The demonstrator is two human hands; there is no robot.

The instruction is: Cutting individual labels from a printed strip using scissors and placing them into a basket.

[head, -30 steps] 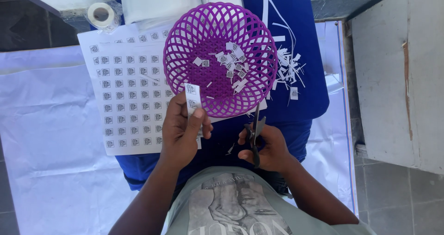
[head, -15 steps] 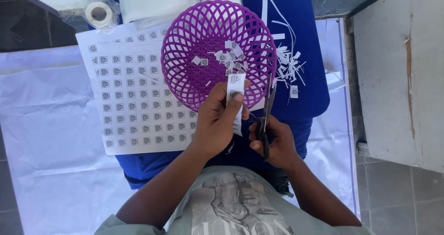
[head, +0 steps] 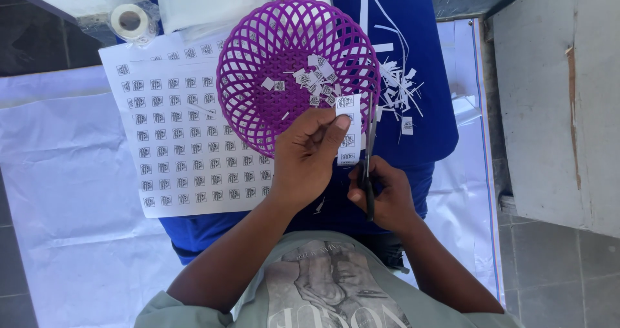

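— What's nearest you?

— The right hand, its grip clamped on a pair of dark-handled metal scissors, blades pointing away towards the basket.

— And the other hand?

— The left hand pinches a narrow white paper strip printed with small black squares, fingers together on it, just beside the blades. The strip stands over the near rim of a round purple plastic lattice basket.

— What's in the basket?

— Small cut white paper squares. To its left lies a white printed sheet of the same squares in rows on blue cloth. Thin white paper offcuts are scattered right of the basket. Farthest off, a white tape roll.
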